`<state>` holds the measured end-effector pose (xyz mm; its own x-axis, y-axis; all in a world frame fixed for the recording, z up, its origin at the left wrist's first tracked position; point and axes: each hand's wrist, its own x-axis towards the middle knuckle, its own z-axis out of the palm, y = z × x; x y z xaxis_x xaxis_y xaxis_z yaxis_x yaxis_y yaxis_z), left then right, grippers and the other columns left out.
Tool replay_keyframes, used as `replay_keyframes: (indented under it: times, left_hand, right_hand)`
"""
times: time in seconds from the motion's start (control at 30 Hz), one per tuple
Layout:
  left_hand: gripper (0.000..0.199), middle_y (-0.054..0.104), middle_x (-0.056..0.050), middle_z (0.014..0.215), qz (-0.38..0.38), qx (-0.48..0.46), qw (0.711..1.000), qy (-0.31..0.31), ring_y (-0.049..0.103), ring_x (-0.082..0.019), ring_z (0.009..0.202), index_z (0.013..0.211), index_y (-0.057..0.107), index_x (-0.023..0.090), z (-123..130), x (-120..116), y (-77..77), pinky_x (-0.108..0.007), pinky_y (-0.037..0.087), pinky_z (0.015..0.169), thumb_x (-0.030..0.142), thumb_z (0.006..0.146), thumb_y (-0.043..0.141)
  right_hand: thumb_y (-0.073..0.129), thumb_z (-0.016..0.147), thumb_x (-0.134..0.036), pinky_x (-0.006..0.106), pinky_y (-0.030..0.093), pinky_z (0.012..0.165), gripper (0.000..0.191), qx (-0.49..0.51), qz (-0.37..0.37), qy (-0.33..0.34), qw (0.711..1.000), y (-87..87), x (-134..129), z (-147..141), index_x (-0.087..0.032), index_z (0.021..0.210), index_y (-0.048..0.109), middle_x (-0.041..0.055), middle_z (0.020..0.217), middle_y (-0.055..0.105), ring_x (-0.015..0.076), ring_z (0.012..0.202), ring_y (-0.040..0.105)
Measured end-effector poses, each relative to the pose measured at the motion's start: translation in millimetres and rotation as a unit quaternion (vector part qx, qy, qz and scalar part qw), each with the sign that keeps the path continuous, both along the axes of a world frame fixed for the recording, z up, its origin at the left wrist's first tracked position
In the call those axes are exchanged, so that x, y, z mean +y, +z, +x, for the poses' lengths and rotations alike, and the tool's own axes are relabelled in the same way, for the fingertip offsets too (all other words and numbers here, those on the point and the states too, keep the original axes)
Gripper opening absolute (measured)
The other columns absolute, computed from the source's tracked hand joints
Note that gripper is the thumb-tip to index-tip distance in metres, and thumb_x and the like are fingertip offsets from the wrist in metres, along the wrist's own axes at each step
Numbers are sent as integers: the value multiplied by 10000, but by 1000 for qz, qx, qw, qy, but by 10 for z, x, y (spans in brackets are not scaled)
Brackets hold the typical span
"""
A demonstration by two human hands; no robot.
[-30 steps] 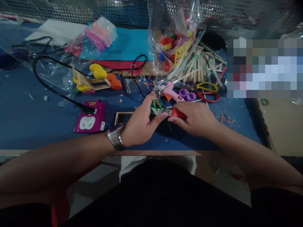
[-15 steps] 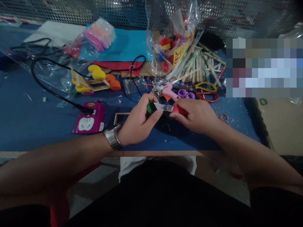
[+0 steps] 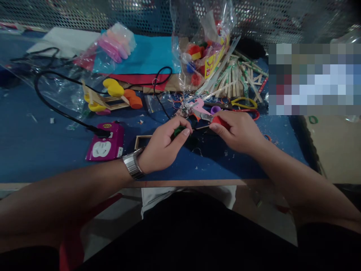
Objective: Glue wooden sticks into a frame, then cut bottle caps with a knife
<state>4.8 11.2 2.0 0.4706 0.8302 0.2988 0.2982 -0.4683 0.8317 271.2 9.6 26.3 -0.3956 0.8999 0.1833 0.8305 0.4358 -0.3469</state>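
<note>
- In the head view, the left hand (image 3: 166,145) is closed, thumb against fingers, on a green round piece (image 3: 178,131), much of which the fingers hide.
- That piece sits above the counter (image 3: 42,150), nearer its front edge than its back edge, about midway between the sides in view.
- The right hand (image 3: 239,131) is wrapped round the handle of a red-handled knife (image 3: 219,121); the blade points leftward and toward the back edge, apart from the green piece.
- Behind the blade lies a pink glue gun (image 3: 199,107); whether the two touch, I cannot tell.
- Pale shavings (image 3: 226,153) lie toward the front edge, and a wooden frame (image 3: 137,141) shows just beyond the left wrist.
- The step in hand looks like trimming the green piece with the knife, judged to be between strokes, as the blade is off it.
- Another stroke would call for bringing the blade back to the piece's rim, with the left hand's pinch firm and its thumb clear of the edge.
</note>
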Motion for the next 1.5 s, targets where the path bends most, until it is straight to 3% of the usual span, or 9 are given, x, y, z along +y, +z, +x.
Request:
replay_keyframes:
  times: [0.13,0.37,0.7,0.83,1.0,1.17,1.33,1.5]
  left_hand:
    - [159,735,-49,1006,13,59,997,-46,679,-207,948,1027,672,202,20,-27,36,-365,515,883,302,1080,561]
    - [122,735,-36,1112,14,210,978,-12,611,-291,1088,1059,692,245,21,-34,60,-488,407,972,232,998,586]
    - [396,717,-57,1251,19,197,980,2,583,-298,1162,1202,683,233,9,-27,33,-519,431,1033,68,895,496]
    - [393,709,-61,1297,15,211,977,-23,572,-327,1212,1232,690,241,12,-47,50,-556,435,1070,137,869,579]
    - [393,707,-107,1330,37,264,962,-59,546,-411,1307,1307,699,243,15,-60,45,-619,423,1073,362,932,698]
    - [340,734,-86,1310,34,265,961,-74,571,-382,1288,1303,705,255,5,-43,24,-596,415,1112,384,989,684]
    - [423,716,-85,1385,45,272,958,-83,579,-373,1318,1394,679,266,7,-37,1,-591,404,1150,429,1004,695]
    - [358,715,-104,1316,45,275,957,-77,572,-373,1274,1304,705,227,19,-41,12,-596,416,1127,422,1004,675]
  right_hand:
    - [382,1075,-767,352,274,647,594,43,-12,1,999,4,21,14,-253,791,473,20,749,595,185,649,475]
    - [424,1075,-747,355,254,636,572,72,-6,23,997,-41,39,22,-255,785,419,-5,710,514,170,618,414]
    - [433,1064,-761,350,259,635,585,63,-10,17,998,-40,40,31,-248,783,434,-2,705,518,164,618,409]
    - [423,1059,-777,351,261,639,599,58,-8,17,998,-36,40,29,-246,782,438,0,705,524,164,618,410]
    - [413,1056,-790,352,263,642,609,55,-10,18,998,-33,42,20,-246,787,465,8,708,541,171,626,426]
    - [394,1052,-803,351,259,639,622,49,-8,16,999,-34,41,10,-248,780,464,11,705,546,174,619,418]
    - [398,1055,-792,354,260,646,609,53,-7,17,998,-34,39,0,-250,789,479,9,700,536,180,625,428]
    - [416,1058,-774,356,261,649,591,49,-11,20,999,-30,40,-6,-252,789,478,6,702,531,179,627,422]
